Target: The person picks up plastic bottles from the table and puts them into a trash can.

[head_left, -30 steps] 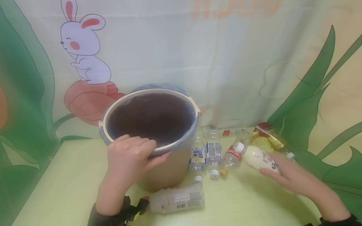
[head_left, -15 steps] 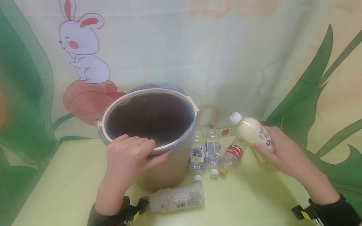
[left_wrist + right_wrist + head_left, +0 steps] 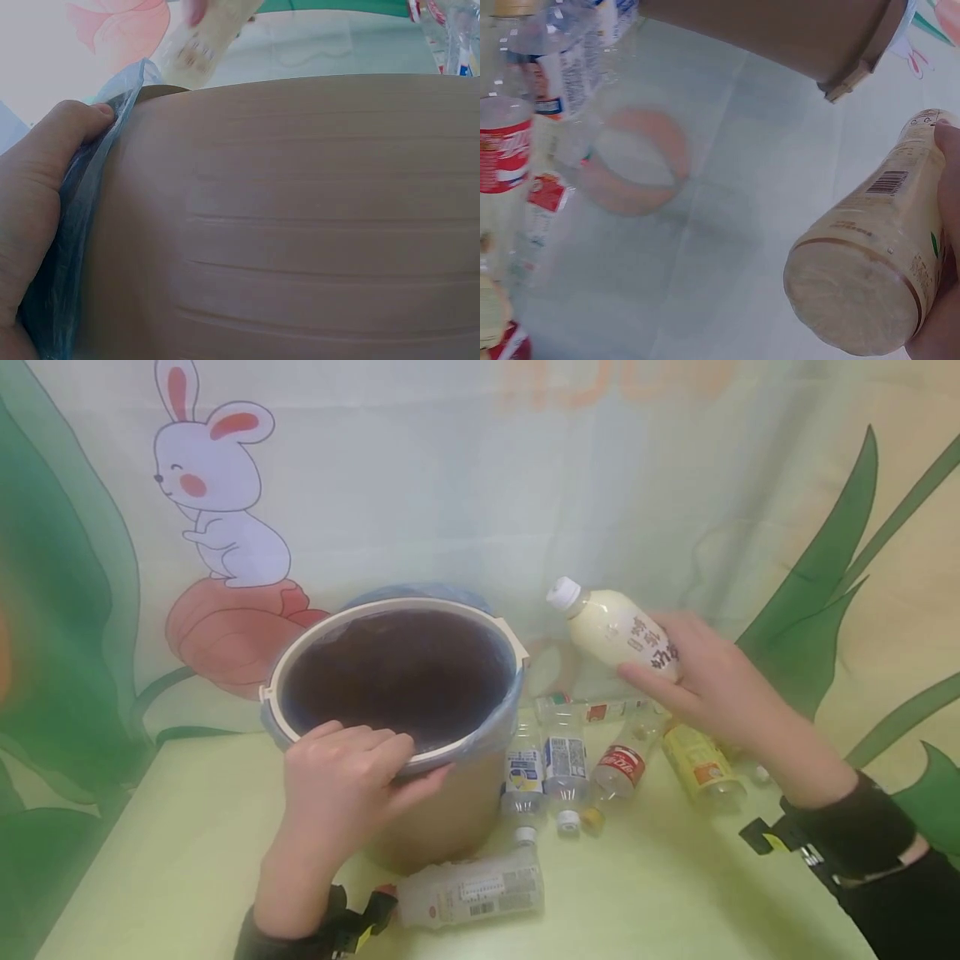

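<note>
While I watched from my station, the creamy-white, round-shouldered plastic bottle with dark lettering [image 3: 618,631] was in the air above the pale yellow-green table [image 3: 187,827], between 2 and 3 o'clock of the tan round plastic bin [image 3: 450,818] in the head view.

Progress: I judged the pick-up done and the release not yet done; the bottle was outside the mouth, near the rim but apart. The bin's inside was dark; I could not tell whether anything lay there. Untouched on the table: a clear bottle with a blue-and-yellow label [image 3: 523,768] and a clear bottle with a blue-and-white label [image 3: 566,758] near 4 o'clock, a clear red-labelled bottle [image 3: 622,764] and a yellow-wrapped container [image 3: 697,764] between 3 and 4, a whitish translucent bottle [image 3: 480,893] near 5.

Hands: I noted the right hand [image 3: 705,668] closed round the bottle's lower part, thumb on the near side. The left hand [image 3: 345,777] gripped the bin's rim and thin blue plastic liner [image 3: 495,727], between 6 and 7 o'clock.

Orientation: the bottle was tilted, its white cap [image 3: 564,593] towards 10 o'clock, base towards 4; in the right wrist view I read the axis near 1–7, base nearest the camera.
</note>
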Available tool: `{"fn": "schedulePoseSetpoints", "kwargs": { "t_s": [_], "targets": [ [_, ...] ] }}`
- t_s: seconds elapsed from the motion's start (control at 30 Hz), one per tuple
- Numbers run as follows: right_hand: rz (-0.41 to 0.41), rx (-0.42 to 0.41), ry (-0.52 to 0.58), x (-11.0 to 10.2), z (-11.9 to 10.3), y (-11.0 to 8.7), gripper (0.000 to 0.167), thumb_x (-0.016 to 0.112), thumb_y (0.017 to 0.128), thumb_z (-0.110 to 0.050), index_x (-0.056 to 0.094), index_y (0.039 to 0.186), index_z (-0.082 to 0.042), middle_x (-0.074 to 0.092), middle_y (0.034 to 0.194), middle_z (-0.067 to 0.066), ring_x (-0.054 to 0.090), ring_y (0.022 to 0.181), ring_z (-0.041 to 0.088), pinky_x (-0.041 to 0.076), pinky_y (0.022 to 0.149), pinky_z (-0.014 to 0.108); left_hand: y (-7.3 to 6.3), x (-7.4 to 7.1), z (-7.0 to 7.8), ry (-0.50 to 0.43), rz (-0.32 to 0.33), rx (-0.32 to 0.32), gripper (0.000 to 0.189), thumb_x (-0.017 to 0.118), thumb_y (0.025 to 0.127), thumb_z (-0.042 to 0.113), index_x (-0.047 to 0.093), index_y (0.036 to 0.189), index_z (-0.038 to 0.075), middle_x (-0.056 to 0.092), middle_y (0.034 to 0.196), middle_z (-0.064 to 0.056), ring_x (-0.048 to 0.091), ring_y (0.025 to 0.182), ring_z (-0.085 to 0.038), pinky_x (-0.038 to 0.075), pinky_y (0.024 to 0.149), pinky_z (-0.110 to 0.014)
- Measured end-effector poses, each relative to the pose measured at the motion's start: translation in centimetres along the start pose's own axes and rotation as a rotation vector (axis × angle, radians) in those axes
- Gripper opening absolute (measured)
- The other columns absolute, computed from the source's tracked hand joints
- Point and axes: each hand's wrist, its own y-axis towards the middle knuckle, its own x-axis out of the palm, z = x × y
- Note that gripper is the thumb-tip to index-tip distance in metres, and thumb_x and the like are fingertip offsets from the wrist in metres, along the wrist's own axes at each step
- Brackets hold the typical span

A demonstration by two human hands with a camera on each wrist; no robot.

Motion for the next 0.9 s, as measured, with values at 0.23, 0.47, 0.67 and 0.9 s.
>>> {"fn": "schedulePoseSetpoints", "kwargs": {
  "t_s": [0.23,0.47,0.67,0.9],
  "targets": [
    [0.026,-0.088,0.036,0.2,-3.7,5.2,0.063,0.074,0.103,-0.049,0.057,0.148,-0.009,0.064,0.113,0.007,0.059,0.092,0.023,0.051,0.074,0.043,0.1,-0.1,-0.1,0.008,0.016,0.014,0.062,0.055,0.108,0.055,0.037,0.063,0.017,0.035,0.052,0.005,0.032,0.044,-0.017,0.030,0.048,-0.035],
    [-0.017,-0.201,0.048,1.2,-6.7,8.9,0.070,0.079,0.097,-0.055,0.059,0.152,-0.016,0.063,0.116,0.000,0.059,0.098,0.017,0.054,0.077,0.037,0.1,0.1,-0.1,0.002,0.011,0.010,0.062,0.054,0.109,0.056,0.039,0.062,0.017,0.037,0.052,0.004,0.033,0.043,-0.017,0.030,0.047,-0.035],
    [-0.057,-0.276,0.026,2.4,-10.0,11.1,0.072,0.081,0.096,-0.056,0.058,0.155,-0.021,0.063,0.127,0.001,0.060,0.102,0.015,0.055,0.081,0.034,0.1,0.2,0.0,-0.001,0.017,0.011,0.062,0.054,0.108,0.056,0.040,0.063,0.016,0.038,0.051,0.004,0.034,0.042,-0.018,0.031,0.047,-0.035],
    [-0.041,-0.455,0.035,5.3,-13.3,12.3,0.068,0.084,0.095,-0.050,0.063,0.150,-0.016,0.065,0.125,0.003,0.060,0.106,0.016,0.052,0.088,0.031,0.0,0.4,0.0,0.011,0.028,0.026,0.061,0.055,0.108,0.054,0.039,0.063,0.016,0.037,0.051,0.004,0.034,0.042,-0.017,0.032,0.047,-0.035]
  ]
}}
